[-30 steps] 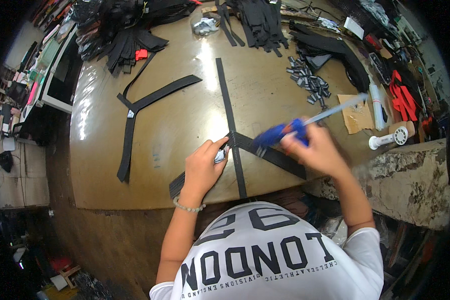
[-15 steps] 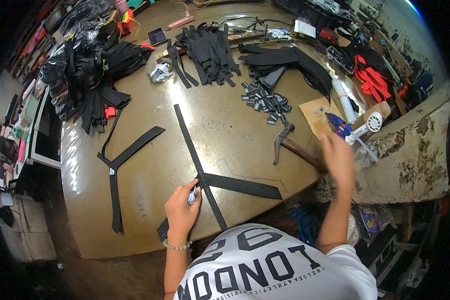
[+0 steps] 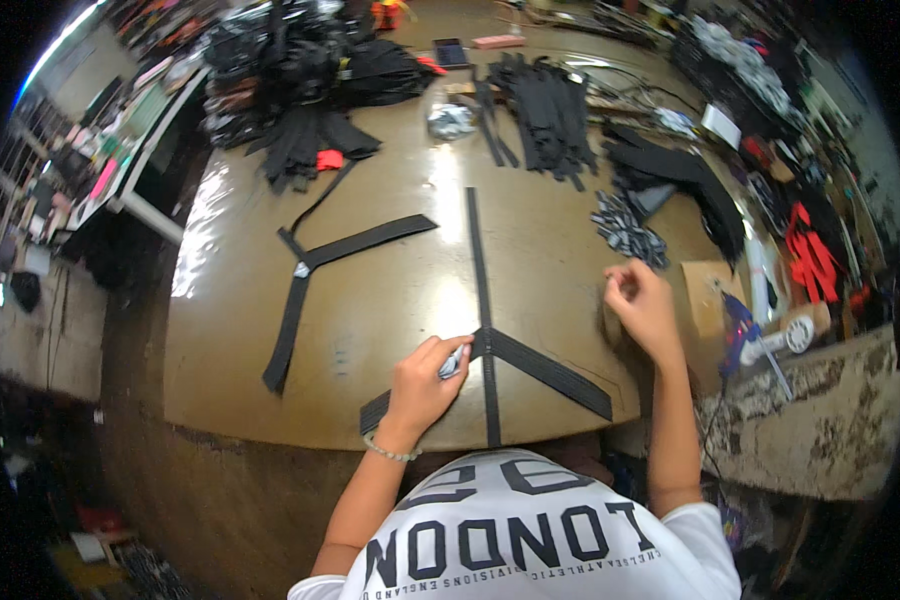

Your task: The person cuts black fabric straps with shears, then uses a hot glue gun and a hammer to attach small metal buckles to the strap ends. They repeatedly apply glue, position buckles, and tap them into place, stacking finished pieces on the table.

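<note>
My left hand [image 3: 430, 385] is at the joint of several black webbing straps [image 3: 552, 374] laid out in a branching shape. Its fingers curl around a small grey-and-white bundle [image 3: 451, 361], and the fingertips rest by the joint. One strap runs away from me, one branches to the right, and another passes under my left hand. My right hand [image 3: 642, 305] is raised over the table to the right, closed on the hammer [image 3: 610, 322], which shows only as a dark smear beside the fingers. A second joined strap piece [image 3: 295, 310] lies on the left.
At the back are bundles of black straps [image 3: 545, 115] and a plastic-wrapped black pile [image 3: 280, 80]. Small black-and-white labels [image 3: 628, 230] lie heaped at the right. Beyond my right hand are a cardboard piece [image 3: 705, 295], a blue glue gun [image 3: 738, 335] and a white spool [image 3: 795, 335].
My right hand has moved left from the cardboard and glue gun side, and the hammer has left its place on the table. My left hand stays by the strap joint. The view has shifted.
</note>
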Motion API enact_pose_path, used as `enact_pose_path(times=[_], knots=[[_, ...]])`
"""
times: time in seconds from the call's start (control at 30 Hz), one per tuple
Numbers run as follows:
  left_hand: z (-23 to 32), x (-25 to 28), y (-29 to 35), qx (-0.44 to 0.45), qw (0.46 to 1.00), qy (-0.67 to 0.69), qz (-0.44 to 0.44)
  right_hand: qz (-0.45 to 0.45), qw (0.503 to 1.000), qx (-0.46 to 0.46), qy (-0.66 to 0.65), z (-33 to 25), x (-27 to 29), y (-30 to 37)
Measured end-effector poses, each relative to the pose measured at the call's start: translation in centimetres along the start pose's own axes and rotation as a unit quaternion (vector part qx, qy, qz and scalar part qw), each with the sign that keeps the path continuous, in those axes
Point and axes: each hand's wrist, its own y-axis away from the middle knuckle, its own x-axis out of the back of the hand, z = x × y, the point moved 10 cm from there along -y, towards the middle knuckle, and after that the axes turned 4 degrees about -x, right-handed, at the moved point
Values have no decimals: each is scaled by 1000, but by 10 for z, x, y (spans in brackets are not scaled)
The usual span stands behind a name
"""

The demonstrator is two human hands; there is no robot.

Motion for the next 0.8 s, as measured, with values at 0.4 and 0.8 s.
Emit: enact_pose_path(times=[0.4, 0.8], knots=[[-15, -14, 27, 292, 917, 270, -34, -187, 912, -34, -363, -61, -122, 102], [-29, -26, -8, 164, 983, -29, -71, -47, 986, 22, -156, -23, -99, 85]])
